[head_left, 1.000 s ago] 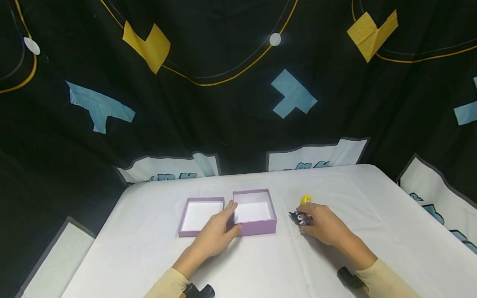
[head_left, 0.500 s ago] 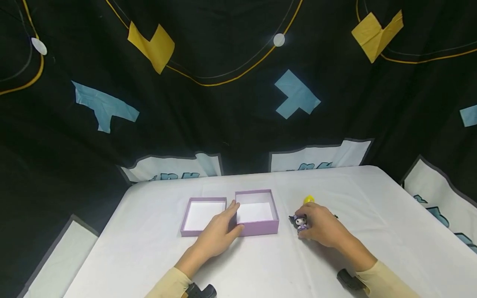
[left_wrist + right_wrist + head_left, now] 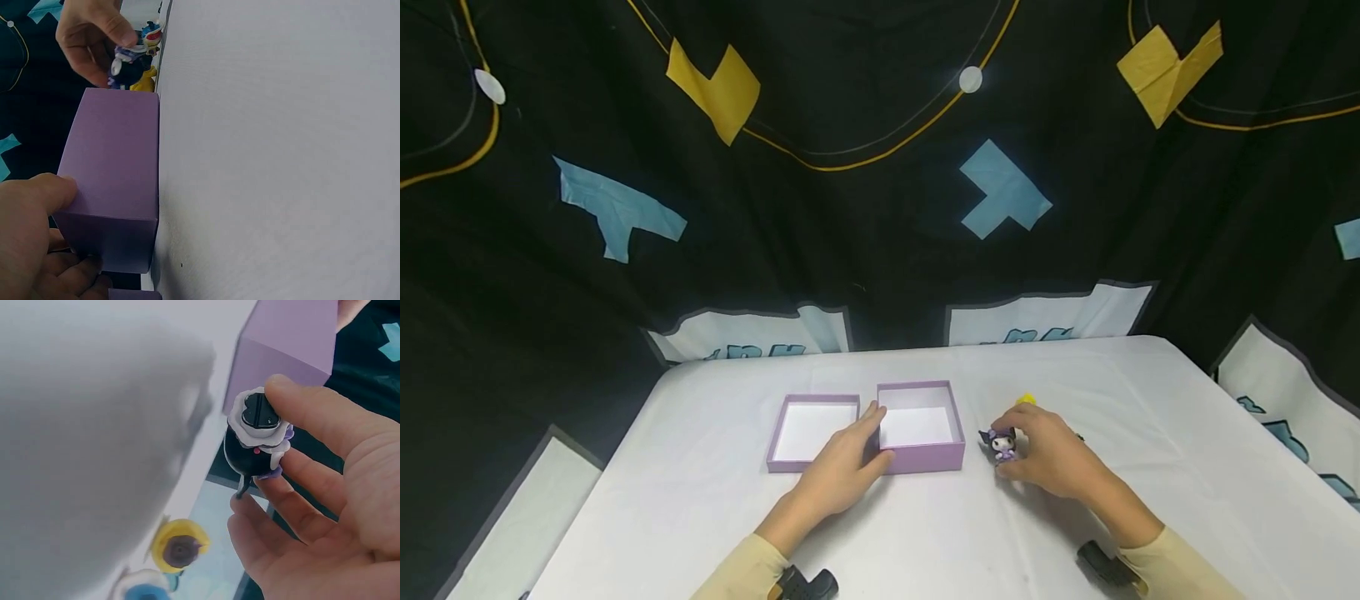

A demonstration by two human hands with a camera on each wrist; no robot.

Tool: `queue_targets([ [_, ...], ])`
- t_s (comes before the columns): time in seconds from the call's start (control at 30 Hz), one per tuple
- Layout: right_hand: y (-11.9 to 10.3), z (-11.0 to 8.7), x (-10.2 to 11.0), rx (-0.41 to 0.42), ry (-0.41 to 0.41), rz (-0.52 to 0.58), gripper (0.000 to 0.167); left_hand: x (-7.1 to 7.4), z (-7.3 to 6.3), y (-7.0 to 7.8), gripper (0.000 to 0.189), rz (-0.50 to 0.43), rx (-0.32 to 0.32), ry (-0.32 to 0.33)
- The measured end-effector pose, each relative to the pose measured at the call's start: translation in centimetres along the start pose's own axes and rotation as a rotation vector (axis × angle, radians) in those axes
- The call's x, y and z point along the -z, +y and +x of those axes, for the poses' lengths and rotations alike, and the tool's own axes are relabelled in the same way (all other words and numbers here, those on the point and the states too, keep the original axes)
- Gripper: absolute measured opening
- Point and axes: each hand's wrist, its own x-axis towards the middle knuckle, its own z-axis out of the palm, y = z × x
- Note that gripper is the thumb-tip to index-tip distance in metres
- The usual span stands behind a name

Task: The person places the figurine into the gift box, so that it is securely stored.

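A purple open-topped box [image 3: 925, 458] with a white inside stands mid-table. My left hand [image 3: 838, 475] grips its near left corner; in the left wrist view the thumb lies on the front wall and the fingers bend along the side. To the left lies a shallower purple box lid [image 3: 786, 466], inside up. My right hand [image 3: 1058, 454] holds a small figurine [image 3: 1002, 444] with a black hood and purple-white body, to the right of the box. In the right wrist view the thumb presses the figurine's base, and fingers support its other side.
Behind the right hand is a yellow figurine [image 3: 1026, 399], mostly hidden. A white and blue figurine [image 3: 145, 590] appears near it in the right wrist view. The white-covered table [image 3: 940, 542] ends at a black curtain [image 3: 865, 242].
The figurine in my right hand has turned upright with its face toward the head camera, and it has shifted slightly. The left hand stays on the box. The head view has shifted a little.
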Motion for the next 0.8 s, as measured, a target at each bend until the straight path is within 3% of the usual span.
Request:
queue_targets([
  [0.2,-0.6,1.1,0.7,0.081,0.022,0.003,0.047,-0.1,-0.3,-0.2,0.064,-0.003,0.015,-0.013],
  [0.8,-4.9,4.5,0.8,0.156,0.065,0.032,0.046,0.0,0.0,0.0,0.064,0.007,-0.005,-0.011],
])
